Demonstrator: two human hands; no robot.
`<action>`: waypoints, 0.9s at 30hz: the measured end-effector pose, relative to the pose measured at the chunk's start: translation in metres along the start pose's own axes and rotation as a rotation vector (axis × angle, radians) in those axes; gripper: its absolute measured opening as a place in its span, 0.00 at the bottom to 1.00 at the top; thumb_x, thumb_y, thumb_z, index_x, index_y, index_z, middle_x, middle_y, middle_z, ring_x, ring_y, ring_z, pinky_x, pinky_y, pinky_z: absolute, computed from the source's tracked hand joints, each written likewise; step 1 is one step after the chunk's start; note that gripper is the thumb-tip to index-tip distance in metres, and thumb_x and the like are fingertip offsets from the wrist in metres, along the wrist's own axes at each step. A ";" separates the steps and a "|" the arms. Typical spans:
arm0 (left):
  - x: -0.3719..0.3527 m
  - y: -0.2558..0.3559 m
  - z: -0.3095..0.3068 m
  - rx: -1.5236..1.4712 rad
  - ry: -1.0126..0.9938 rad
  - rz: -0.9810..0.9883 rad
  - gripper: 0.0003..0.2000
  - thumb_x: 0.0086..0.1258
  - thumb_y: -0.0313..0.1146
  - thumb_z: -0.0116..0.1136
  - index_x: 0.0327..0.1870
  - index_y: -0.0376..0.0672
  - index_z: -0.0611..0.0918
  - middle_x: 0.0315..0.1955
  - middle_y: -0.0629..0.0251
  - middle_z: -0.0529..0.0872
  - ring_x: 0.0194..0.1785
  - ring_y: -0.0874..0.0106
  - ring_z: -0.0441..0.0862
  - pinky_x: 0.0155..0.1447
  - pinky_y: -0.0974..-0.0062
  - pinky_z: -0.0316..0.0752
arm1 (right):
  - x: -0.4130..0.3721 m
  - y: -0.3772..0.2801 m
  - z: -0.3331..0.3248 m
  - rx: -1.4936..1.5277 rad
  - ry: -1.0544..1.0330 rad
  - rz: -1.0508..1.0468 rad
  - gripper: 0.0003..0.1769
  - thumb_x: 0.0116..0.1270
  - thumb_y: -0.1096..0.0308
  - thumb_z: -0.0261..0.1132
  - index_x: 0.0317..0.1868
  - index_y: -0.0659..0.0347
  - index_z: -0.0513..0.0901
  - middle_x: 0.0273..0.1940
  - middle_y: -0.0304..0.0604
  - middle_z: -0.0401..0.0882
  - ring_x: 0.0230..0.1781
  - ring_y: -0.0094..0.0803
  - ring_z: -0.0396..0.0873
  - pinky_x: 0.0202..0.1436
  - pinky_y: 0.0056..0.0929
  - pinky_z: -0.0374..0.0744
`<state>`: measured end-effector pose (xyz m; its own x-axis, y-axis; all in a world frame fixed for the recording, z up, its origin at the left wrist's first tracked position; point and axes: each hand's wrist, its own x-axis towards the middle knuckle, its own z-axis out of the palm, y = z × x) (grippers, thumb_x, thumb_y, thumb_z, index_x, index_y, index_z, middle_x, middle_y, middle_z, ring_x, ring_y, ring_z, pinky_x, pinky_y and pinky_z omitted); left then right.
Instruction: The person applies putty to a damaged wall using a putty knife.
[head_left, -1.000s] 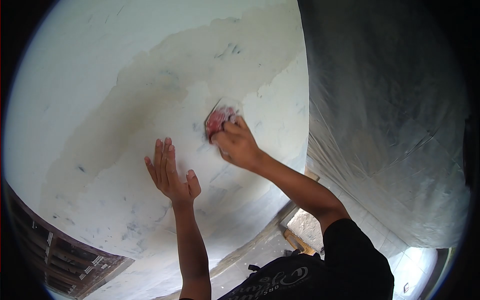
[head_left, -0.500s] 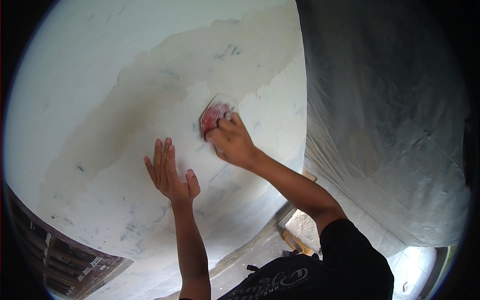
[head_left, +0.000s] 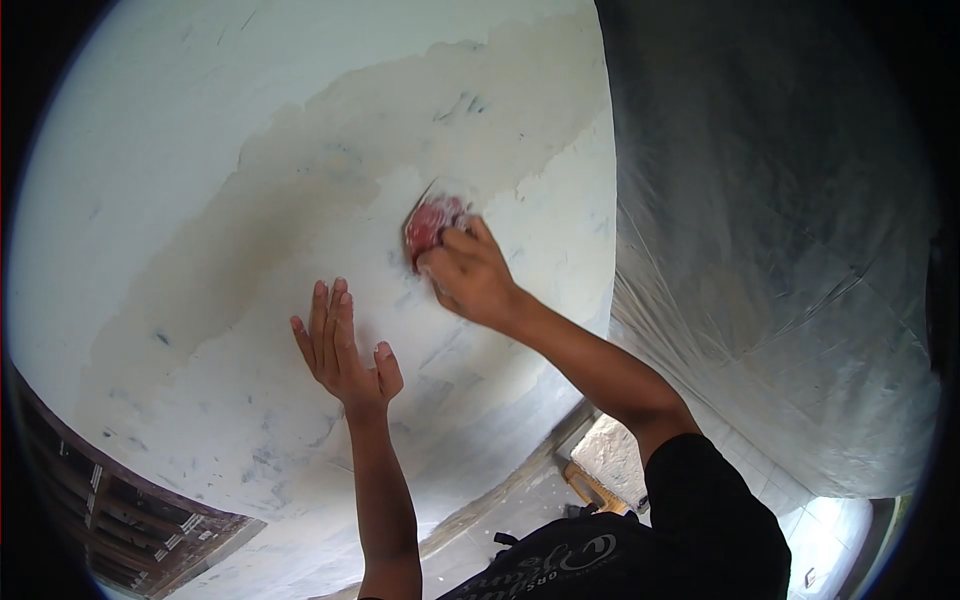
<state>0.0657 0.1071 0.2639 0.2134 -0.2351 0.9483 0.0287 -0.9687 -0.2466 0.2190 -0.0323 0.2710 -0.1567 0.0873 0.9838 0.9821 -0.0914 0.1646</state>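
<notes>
My right hand [head_left: 470, 268] is closed around a red putty spreader [head_left: 432, 222] smeared with white paste. Its flat face lies on or very near the white wall [head_left: 520, 310], just above the middle of the view. Below and to the left, my left hand [head_left: 345, 352] is open with the fingers up and the thumb out, holding nothing. Its palm faces the wall; whether it touches cannot be told. A beige, damp-looking patch [head_left: 290, 190] crosses the wall diagonally, and small grey-blue marks dot the surface.
A large translucent plastic sheet [head_left: 770, 260] hangs along the right side. Below my right arm are a paste-covered board [head_left: 612, 458] and a yellow stool-like object [head_left: 592, 490]. A dark wooden frame with slats [head_left: 120, 510] is at the lower left. Pale floor tiles [head_left: 815, 540] show lower right.
My right hand and the spreader have shifted slightly up and to the right in the view. My left hand has stayed almost in place.
</notes>
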 end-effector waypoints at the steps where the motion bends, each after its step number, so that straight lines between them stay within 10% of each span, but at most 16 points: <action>1: 0.000 0.000 0.000 0.003 0.009 -0.005 0.25 0.74 0.41 0.39 0.68 0.39 0.72 0.62 0.55 0.82 0.71 0.53 0.74 0.80 0.48 0.45 | -0.016 -0.017 0.008 0.002 0.021 -0.033 0.07 0.52 0.77 0.66 0.28 0.54 0.78 0.23 0.34 0.73 0.32 0.31 0.70 0.44 0.36 0.68; 11: 0.000 0.001 0.001 0.026 0.006 -0.016 0.25 0.74 0.42 0.39 0.68 0.40 0.73 0.62 0.57 0.82 0.70 0.54 0.75 0.80 0.50 0.45 | 0.025 0.029 -0.020 -0.183 0.066 0.083 0.11 0.48 0.81 0.68 0.31 0.57 0.78 0.23 0.35 0.73 0.29 0.33 0.69 0.41 0.37 0.64; 19: 0.001 0.001 0.001 0.028 0.016 -0.021 0.25 0.74 0.42 0.40 0.67 0.40 0.73 0.61 0.57 0.83 0.70 0.55 0.75 0.80 0.50 0.46 | -0.027 -0.061 -0.003 0.030 -0.036 -0.121 0.07 0.50 0.74 0.65 0.27 0.52 0.76 0.25 0.30 0.75 0.33 0.25 0.72 0.47 0.35 0.68; 27: 0.000 0.002 0.001 0.023 -0.008 -0.012 0.25 0.76 0.41 0.38 0.68 0.39 0.72 0.63 0.55 0.81 0.72 0.53 0.72 0.79 0.46 0.45 | 0.023 0.035 -0.019 -0.050 0.213 0.183 0.17 0.45 0.87 0.65 0.31 0.56 0.72 0.22 0.32 0.69 0.24 0.31 0.68 0.45 0.37 0.63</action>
<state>0.0673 0.1055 0.2636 0.2207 -0.2228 0.9495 0.0541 -0.9693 -0.2400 0.2476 -0.0523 0.3003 -0.0003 -0.1448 0.9895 0.9906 -0.1355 -0.0195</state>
